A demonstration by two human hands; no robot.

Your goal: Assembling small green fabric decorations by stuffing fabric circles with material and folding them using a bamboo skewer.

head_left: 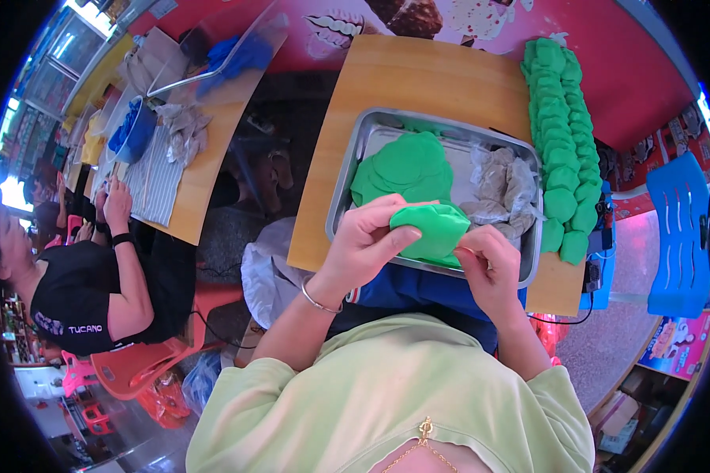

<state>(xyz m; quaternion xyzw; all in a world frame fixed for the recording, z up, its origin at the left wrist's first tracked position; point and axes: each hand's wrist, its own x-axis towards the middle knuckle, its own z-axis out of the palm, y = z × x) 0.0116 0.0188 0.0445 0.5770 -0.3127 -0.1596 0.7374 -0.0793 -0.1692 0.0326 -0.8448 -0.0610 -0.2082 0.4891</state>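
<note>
Both hands, left hand and right hand, pinch a green dumpling at the tray's 6 o'clock edge; many folded dumplings lie at the bench's 3 o'clock side, while flat green wrappers and grey filling wait.

Bright daylight, sharp centre, fisheye-bent edges

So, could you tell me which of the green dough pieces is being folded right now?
The green piece pinched between left hand and right hand; the flat rounds lie in the metal tray, and the finished ones line the board's right edge.
</note>
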